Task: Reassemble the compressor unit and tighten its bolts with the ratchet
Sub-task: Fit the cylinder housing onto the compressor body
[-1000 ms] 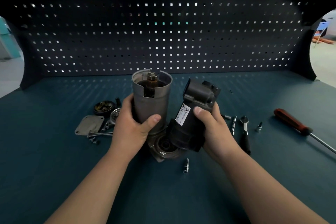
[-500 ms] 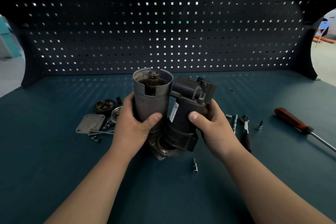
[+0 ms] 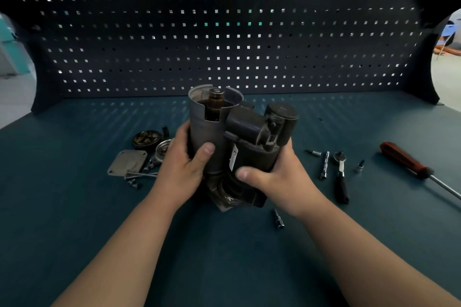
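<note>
**Two parts held side by side**

We see the compressor at the middle of the table (image 3: 74,219). The left hand (image 3: 182,169) has its grip curled round the grey can (image 3: 202,129) — the right hand (image 3: 277,179) has its grip curled round the black part (image 3: 254,152), which touches the can. The ratchet (image 3: 340,174) lies untouched (to the right).

Workshop, pegboard (image 3: 224,40), workbench (image 3: 74,219), ratchet (image 3: 340,177)

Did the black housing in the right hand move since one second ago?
Yes. The black housing swung left, away from the ratchet lying to its right, and now stands upright against the grey cylinder held by the left hand.
</note>
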Tool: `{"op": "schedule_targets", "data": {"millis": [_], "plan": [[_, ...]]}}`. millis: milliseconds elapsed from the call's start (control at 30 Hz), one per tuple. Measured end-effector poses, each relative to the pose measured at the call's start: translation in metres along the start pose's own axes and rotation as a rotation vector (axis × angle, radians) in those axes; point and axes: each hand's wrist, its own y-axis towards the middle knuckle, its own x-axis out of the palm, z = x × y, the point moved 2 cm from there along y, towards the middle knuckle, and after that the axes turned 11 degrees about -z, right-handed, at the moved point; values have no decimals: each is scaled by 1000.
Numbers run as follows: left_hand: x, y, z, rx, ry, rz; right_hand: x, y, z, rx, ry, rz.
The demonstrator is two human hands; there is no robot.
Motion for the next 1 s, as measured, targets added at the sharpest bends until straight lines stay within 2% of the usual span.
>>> {"op": "schedule_targets", "data": {"millis": [300,400,567,733,900,1000], "plan": [[-1,-2,-1,19,42,32,-18,1,14,48,221,-75],[0,-3,0,17,45,38,-22,1,13,26,157,-130],[0,-2,-4,14,44,38,-26,-1,5,-55,80,-96],[0,-2,-10,-23,68,36,-13,-3,1,-29,-23,-104],[0,-1,-14,-25,62,26,-7,-7,-7,-117,-71,5],[-1,-1,-11,-21,38,20,1,-7,-8,-134,-71,-13]]}}
